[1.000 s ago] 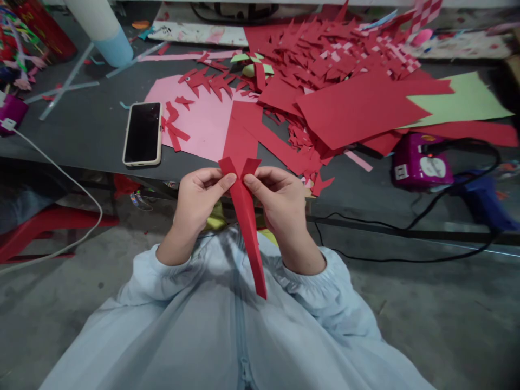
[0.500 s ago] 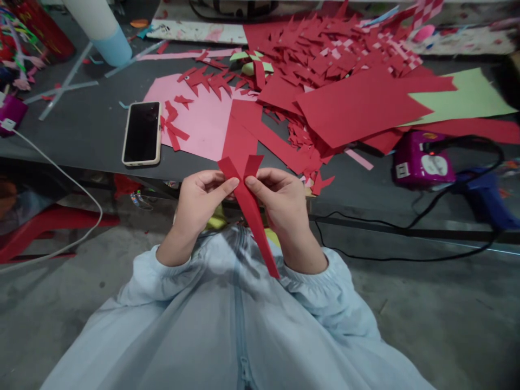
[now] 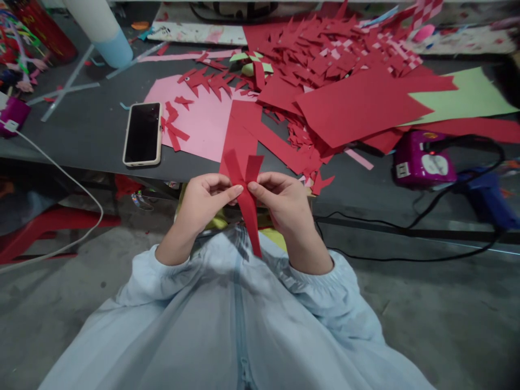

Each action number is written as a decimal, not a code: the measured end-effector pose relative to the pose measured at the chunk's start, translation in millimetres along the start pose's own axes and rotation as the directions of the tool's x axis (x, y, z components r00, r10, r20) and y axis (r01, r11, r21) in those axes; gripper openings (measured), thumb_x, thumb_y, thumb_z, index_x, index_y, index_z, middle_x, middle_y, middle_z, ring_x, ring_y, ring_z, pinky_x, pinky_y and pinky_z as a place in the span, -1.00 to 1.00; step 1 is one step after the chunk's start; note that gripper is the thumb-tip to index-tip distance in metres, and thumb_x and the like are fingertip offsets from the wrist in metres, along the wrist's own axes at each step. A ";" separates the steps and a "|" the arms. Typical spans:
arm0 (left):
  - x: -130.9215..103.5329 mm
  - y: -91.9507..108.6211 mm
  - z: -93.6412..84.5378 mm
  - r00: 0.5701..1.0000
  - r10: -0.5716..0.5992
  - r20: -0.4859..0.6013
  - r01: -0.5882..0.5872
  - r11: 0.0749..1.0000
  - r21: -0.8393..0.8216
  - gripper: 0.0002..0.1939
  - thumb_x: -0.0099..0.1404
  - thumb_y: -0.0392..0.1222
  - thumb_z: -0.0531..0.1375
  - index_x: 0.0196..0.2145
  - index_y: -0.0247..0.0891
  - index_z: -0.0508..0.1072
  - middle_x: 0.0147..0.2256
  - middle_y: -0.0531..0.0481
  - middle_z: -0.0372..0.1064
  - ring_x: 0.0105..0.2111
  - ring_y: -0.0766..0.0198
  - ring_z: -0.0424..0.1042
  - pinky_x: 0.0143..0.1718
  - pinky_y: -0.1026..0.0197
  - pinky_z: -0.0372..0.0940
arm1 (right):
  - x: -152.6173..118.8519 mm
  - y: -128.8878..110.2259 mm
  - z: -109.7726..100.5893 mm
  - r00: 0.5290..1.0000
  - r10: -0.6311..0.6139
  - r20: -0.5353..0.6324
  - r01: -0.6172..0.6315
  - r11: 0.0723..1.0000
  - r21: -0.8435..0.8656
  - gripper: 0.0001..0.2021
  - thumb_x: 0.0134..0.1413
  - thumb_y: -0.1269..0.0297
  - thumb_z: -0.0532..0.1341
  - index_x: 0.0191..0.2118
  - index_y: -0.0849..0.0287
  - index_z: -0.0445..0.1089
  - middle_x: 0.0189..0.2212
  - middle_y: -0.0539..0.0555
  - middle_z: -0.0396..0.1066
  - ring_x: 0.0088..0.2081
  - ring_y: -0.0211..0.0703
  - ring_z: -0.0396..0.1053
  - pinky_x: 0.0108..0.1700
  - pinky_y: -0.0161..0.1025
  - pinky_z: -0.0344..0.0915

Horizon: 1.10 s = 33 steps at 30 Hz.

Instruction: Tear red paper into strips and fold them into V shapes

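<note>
Closely Pinched: Red Paper Piece [image 3: 248, 216] Between Two Hands

A person in a pale blue jacket [image 3: 182, 325] grips the red paper piece from both sides at the front edge of a dark table [image 3: 89, 130]. The left hand [image 3: 203, 203] is closed on it, thumb laid across the front; the right hand [image 3: 284, 203] pinches the other side, the two thumb tips near each other. Above the thumbs, two red ends spread in a V; below, the paper narrows to a tip over the jacket. Whether it is one folded strip or two cannot be told.

Beyond the hands, a red strip [image 3: 244, 122] partly overlaps a pink sheet [image 3: 199, 122], with a phone [image 3: 142, 135] beside it at left. To the right, large red sheets [image 3: 349, 108] partly cover a green sheet [image 3: 471, 97], near a heap of small red cuttings [image 3: 312, 54]. A purple box [image 3: 424, 160] and a blue tool [image 3: 487, 197] sit at far right.
</note>
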<state>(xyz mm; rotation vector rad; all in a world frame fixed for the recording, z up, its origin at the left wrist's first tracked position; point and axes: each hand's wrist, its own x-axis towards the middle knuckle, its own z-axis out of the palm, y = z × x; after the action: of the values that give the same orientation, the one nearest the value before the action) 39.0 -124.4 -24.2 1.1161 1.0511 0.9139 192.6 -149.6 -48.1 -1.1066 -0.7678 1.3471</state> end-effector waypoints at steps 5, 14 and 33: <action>-0.1 1.0 3.9 0.998 0.054 -0.035 -0.056 0.998 -0.042 -0.71 -0.02 -0.04 0.45 -0.51 -0.28 0.51 -0.56 0.09 0.45 -0.57 0.42 0.37 -0.46 0.34 0.34 | -2.1 -0.9 5.3 0.996 -0.034 -0.084 0.043 0.993 0.109 -0.73 -0.32 0.12 0.53 -0.52 0.10 0.51 -0.56 -0.10 0.48 -0.53 -0.38 0.37 -0.44 -0.41 0.36; 0.6 3.3 -0.9 1.000 0.006 -0.005 -0.006 1.000 -0.005 -0.66 -0.06 0.01 0.47 -0.50 -0.28 0.50 -0.52 0.07 0.45 -0.52 0.37 0.40 -0.42 0.29 0.37 | -1.7 -1.6 -0.8 0.997 0.075 0.022 -0.075 0.997 0.029 -0.66 -0.37 0.07 0.54 -0.55 0.15 0.47 -0.61 -0.07 0.43 -0.56 -0.36 0.35 -0.45 -0.37 0.35; 2.1 -2.3 -1.2 0.986 0.094 -0.135 -0.096 0.995 -0.008 -0.74 -0.02 -0.05 0.46 -0.49 -0.26 0.54 -0.48 0.07 0.48 -0.49 0.39 0.41 -0.39 0.31 0.36 | -3.0 -3.4 1.3 0.988 0.126 0.086 -0.129 0.991 0.029 -0.66 -0.38 0.09 0.55 -0.52 0.16 0.48 -0.56 -0.07 0.44 -0.51 -0.37 0.36 -0.37 -0.36 0.38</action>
<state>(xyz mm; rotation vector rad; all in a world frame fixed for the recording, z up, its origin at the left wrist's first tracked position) 38.6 -122.5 -27.0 1.1117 1.1062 1.0836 192.3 -151.9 -44.0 -1.0924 -0.7425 1.5172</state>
